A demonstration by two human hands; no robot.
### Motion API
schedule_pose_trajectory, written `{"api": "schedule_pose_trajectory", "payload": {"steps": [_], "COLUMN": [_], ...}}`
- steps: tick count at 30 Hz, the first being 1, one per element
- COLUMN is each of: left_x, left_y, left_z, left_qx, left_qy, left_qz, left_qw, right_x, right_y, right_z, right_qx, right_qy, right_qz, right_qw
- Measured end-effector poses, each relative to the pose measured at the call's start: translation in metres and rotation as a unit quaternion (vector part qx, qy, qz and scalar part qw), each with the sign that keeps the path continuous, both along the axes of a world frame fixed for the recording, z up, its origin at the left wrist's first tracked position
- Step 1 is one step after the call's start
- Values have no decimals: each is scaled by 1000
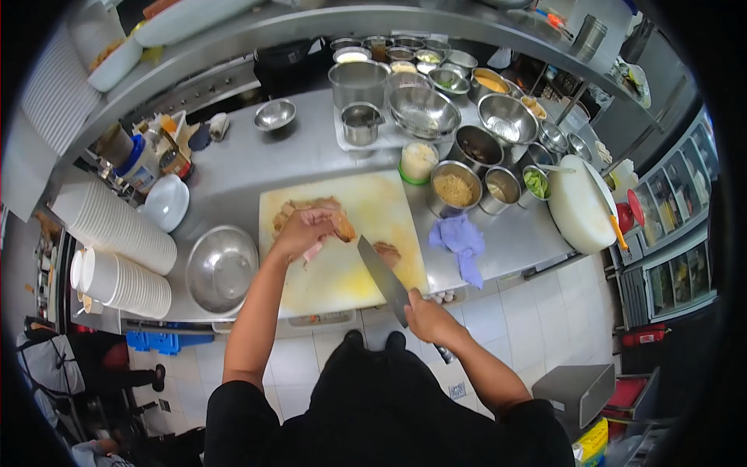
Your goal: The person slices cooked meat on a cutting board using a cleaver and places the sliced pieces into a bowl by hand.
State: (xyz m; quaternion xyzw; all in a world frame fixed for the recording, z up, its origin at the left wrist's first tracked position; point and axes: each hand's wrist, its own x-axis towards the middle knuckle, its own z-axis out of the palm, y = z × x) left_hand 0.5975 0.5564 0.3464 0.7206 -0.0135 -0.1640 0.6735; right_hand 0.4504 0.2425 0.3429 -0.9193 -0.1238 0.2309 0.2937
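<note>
Over the white cutting board (331, 292), my left hand (302, 232) pinches a piece of raw meat (343, 227) between its fingers. My right hand (430, 317) is wrapped round the handle of a large kitchen knife (381, 272). The blade points up and to the left, its tip close to the piece in my left hand. Cut meat (328, 204) lies in a pile at the back left of the board, partly hidden by my left hand. One more meat piece (387, 253) rests on the board just right of the blade.
A steel colander bowl (222, 268) and stacked white containers (128, 284) stand left. Right of the board are a purple cloth (461, 241), a pot of noodle-like food (455, 189) and several steel bowls. A metal shelf (311, 27) crosses overhead.
</note>
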Motion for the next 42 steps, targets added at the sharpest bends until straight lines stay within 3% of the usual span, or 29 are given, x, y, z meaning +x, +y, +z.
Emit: {"api": "schedule_pose_trajectory", "payload": {"steps": [4, 5, 6, 8, 12, 14, 18, 21, 27, 33, 42], "left_x": [-70, -82, -92, -108, -112, -112, -106, -105, -105, -105, -104], "left_y": [-32, -39, -46, -53, -46, -43, -44, -47, -46, -45, -40], "left_z": [-60, -74, -75, -72, -84, -88, -89, -88, -92, -92, -98], "left_qx": [-21, 43, 37, 289, 283, 237, 267, 271, 259, 231, 214], "left_qy": [32, 12, 19, -183, -300, -301, -336, -334, -328, -313, -305], "left_qz": [17, 22, 30, 70, 140, 73, 67, 71, 81, 87, 72], "left_qw": [999, 999, 999, 937, 900, 921, 901, 900, 905, 917, 925], "right_x": [5, 5, 5, 9, 8, 3, 2, 2, 7, 17, 16], "right_y": [7, 7, 7, 11, 23, 27, 38, 49, 61, 60, 57], "right_z": [23, 23, 23, 26, 48, 48, 56, 82, 37, 64, 43], "right_qx": [-14, -19, -27, -38, -104, -100, -140, -175, -171, -177, -117], "right_qy": [89, 102, 80, 58, 59, 18, 18, 47, -6, 32, 19], "right_qz": [-16, -15, -7, 10, 33, 51, 90, 94, 99, 109, 59], "right_qw": [996, 994, 996, 998, 992, 994, 986, 979, 980, 978, 991]}}
